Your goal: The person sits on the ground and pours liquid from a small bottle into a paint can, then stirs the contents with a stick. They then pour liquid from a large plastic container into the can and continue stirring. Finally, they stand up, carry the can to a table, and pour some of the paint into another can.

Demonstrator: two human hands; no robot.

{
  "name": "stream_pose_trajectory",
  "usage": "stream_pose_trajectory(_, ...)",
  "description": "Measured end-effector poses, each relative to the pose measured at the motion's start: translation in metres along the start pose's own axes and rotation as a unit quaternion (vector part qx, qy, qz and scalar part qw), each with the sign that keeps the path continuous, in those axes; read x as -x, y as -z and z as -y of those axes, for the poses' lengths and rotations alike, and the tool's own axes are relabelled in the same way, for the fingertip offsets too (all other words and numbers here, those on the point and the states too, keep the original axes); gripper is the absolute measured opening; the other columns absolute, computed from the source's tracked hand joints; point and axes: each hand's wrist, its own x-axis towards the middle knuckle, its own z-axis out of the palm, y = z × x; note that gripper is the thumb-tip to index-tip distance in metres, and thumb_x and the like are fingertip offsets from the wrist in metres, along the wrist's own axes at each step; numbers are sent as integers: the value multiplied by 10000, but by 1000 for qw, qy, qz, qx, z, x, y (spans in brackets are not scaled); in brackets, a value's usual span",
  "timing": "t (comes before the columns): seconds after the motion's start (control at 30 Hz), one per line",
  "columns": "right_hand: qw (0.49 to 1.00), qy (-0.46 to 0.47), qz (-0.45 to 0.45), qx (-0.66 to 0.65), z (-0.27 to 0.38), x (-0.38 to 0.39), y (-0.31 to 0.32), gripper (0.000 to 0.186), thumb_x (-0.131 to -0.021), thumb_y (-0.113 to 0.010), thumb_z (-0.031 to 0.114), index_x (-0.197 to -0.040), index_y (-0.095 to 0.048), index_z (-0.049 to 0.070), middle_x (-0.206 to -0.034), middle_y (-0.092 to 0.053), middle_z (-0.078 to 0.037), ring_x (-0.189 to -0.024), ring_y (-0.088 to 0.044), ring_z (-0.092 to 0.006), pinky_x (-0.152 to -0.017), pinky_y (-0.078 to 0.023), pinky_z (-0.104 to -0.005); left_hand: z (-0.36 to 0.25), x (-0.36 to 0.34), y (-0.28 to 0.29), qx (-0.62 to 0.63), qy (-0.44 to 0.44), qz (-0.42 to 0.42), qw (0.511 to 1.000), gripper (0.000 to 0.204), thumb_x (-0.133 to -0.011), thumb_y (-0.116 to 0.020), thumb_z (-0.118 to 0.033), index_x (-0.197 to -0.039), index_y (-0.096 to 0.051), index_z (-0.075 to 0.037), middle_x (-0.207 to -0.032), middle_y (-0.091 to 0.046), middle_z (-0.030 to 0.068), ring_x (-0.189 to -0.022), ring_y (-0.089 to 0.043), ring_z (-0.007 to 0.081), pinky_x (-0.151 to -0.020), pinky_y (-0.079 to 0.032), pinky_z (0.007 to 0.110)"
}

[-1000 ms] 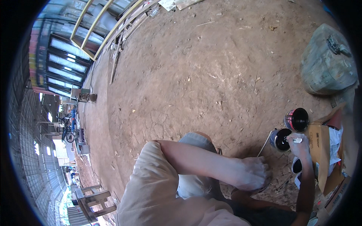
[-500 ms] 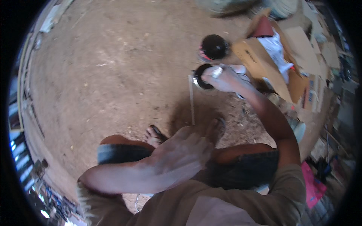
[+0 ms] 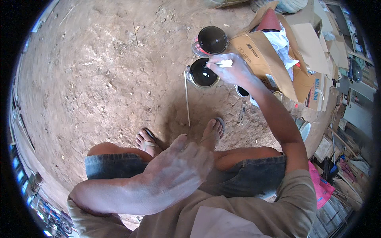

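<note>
My right hand (image 3: 234,70) pinches a small crumpled white wad (image 3: 225,63), perhaps cloth or paper. Its fingertips are at the far right rim of a round clear container (image 3: 204,73) of glossy black liquid. Just beyond stands a second round container (image 3: 213,41) with a dark top and some pink on its side. My left hand (image 3: 180,168) is over my lap, back up and fingers curled under. Whatever it may hold is hidden. A thin pale stick (image 3: 187,101) lies on the ground beside the near container.
An open cardboard box (image 3: 260,59) holding white plastic and a dark red cone-shaped thing stands at the right. Near my right wrist is a smaller dark-topped container (image 3: 241,91). My sandalled feet (image 3: 212,131) rest on bare earth (image 3: 99,79). A pink bag (image 3: 321,186) lies far right.
My right fingertips have shifted from over the middle of the near container to its far right rim, still with the white wad. The whole view has shifted slightly; my left hand stays over my lap.
</note>
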Motion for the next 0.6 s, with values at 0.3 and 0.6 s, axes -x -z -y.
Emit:
stream_pose_trajectory(0.3, 986, 0, 26, -167, 7, 7, 7, 268, -903, -660, 348, -989, -755, 112, -940, -740, -104, -911, -702, -280, -867, -525, -377, 0, 1, 3, -19, -13, 37, 999, 404, -854, -607, -269, -1185, -598, -37, -1092, -607, 81, -1018, -593, 225, -970, -433, 417)
stream_pose_trajectory(0.6, 979, 17, 87, -182, 13, 5, 0, 236, -895, -692, 309, -1020, -762, 121, -959, -749, -99, -966, -707, -223, -895, -529, -336, 0, -1, 6, -4, -21, 28, 999, 396, -855, -592, -246, -1185, -597, -27, -1081, -620, 94, -1037, -596, 229, -962, -445, 432)
